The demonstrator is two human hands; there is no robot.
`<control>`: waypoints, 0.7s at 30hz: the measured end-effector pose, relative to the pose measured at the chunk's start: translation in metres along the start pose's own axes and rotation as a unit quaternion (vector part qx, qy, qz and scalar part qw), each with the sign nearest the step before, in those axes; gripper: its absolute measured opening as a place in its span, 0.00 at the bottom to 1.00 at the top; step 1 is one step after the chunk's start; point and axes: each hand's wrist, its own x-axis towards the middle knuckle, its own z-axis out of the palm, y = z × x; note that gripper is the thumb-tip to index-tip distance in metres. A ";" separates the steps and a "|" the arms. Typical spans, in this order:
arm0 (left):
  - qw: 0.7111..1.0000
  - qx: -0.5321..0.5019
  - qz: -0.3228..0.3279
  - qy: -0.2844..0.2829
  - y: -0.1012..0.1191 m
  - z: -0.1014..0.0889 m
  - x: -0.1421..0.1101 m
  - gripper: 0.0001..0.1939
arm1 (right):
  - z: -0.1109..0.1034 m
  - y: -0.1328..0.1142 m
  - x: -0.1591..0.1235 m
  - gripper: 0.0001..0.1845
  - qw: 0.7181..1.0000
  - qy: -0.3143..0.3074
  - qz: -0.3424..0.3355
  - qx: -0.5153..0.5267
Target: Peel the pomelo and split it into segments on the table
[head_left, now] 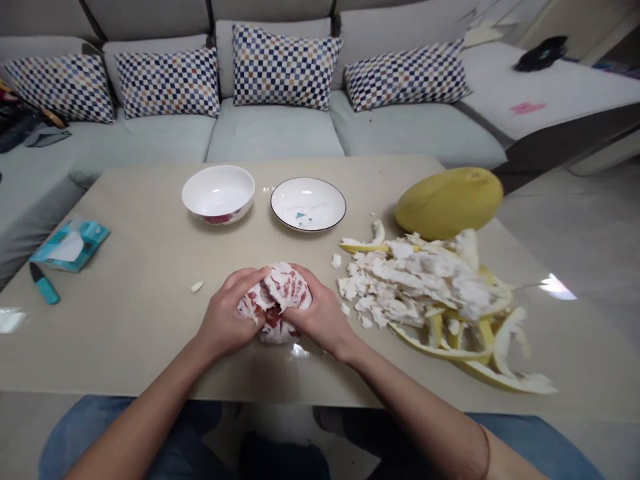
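Observation:
Between my two hands, low over the near middle of the table, is a peeled pomelo (287, 285) with red flesh under white pith. My left hand (231, 310) grips its left side, the thumb pressed in at the middle. On the other side my right hand (320, 313) is closed round it, its thumb also at the centre. A gap shows dark red flesh between the thumbs. The fingers behind the fruit are largely hidden. Right of my right hand lies a heap of white pith (420, 280) and yellow peel strips (470, 350).
A whole yellow pomelo (450, 202) rests behind the peel heap. Beyond my hands stand a white bowl (220, 190) and an oval plate (309, 203). At the left are a tissue pack (93, 237) and a teal-and-black knife (46, 287). A sofa (275, 137) borders the table's far side.

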 end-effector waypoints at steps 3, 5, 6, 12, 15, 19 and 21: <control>1.000 -0.010 0.000 0.003 0.001 -0.004 -0.012 0.36 | 0.005 -0.001 -0.009 0.32 1.000 -0.005 0.001 0.004; 1.000 -0.015 -0.001 0.005 0.001 -0.006 -0.018 0.35 | 0.007 -0.002 -0.014 0.33 1.000 -0.009 -0.002 0.009; 1.000 -0.017 -0.004 0.005 0.001 -0.006 -0.021 0.35 | 0.008 -0.002 -0.016 0.33 1.000 -0.012 -0.002 0.012; 0.999 -0.035 -0.009 0.012 0.000 -0.009 -0.032 0.33 | 0.011 -0.003 -0.023 0.34 0.999 -0.023 0.012 0.029; 0.999 -0.034 -0.002 0.002 0.001 -0.010 -0.033 0.32 | 0.011 -0.003 -0.026 0.35 0.999 -0.020 0.022 0.040; 0.999 -0.037 -0.002 -0.019 0.004 -0.015 -0.030 0.29 | 0.011 -0.003 -0.028 0.35 0.997 -0.024 0.031 0.060; 0.998 -0.051 -0.013 -0.027 0.004 -0.021 -0.028 0.25 | 0.009 -0.002 -0.028 0.35 0.995 -0.026 0.047 0.079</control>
